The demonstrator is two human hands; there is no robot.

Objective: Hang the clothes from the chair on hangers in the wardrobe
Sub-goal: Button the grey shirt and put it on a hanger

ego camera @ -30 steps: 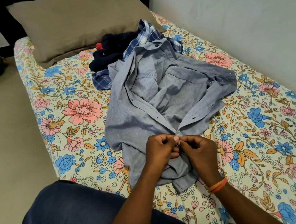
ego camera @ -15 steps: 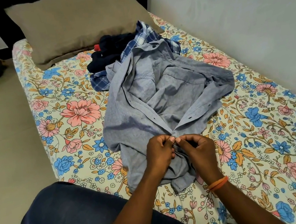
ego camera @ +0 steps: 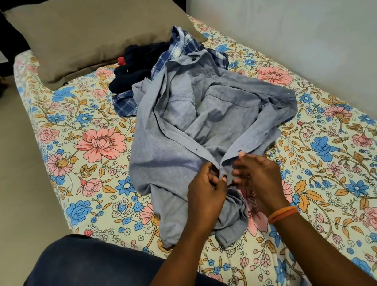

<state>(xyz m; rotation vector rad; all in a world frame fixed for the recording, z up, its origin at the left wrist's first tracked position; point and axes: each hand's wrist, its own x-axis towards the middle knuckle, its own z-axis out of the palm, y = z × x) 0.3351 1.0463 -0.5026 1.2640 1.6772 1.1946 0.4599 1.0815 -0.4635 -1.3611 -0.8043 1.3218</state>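
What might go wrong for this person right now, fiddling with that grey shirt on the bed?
Only the left hand pinches the grey shirt's button strip; the right hand is open beside it, so the two edges may slip out of line. The shirt also lies partly over the checked shirt, so lifting it might drag that one along and topple the dark clothes heaped there.

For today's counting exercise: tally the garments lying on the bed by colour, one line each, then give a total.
Grey-blue shirt: 1
Blue-and-white checked shirt: 1
Dark navy garment: 1, as far as the bundle shows
Total: 3
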